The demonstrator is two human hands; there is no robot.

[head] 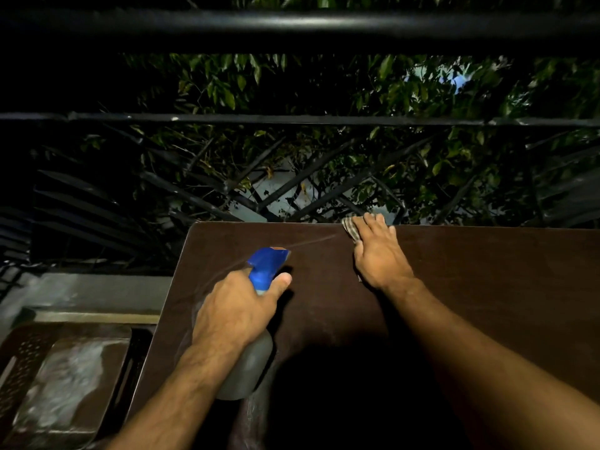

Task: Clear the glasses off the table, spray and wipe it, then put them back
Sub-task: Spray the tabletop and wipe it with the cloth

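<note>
A dark brown table [487, 287] fills the lower right of the head view. My left hand [237, 310] grips a spray bottle [250, 368] by its neck, and the blue nozzle [268, 263] points away from me over the tabletop. My right hand [378, 254] presses flat on a striped cloth [350, 228] at the table's far edge. Most of the cloth is hidden under my palm. A faint wet streak runs from the nozzle toward the cloth. No glasses are in view.
A black metal railing [292, 120] with crossed bars stands right behind the table, with leafy branches beyond it. A brown chair or stool [65, 378] with something pale on its seat sits low at the left, beside the table.
</note>
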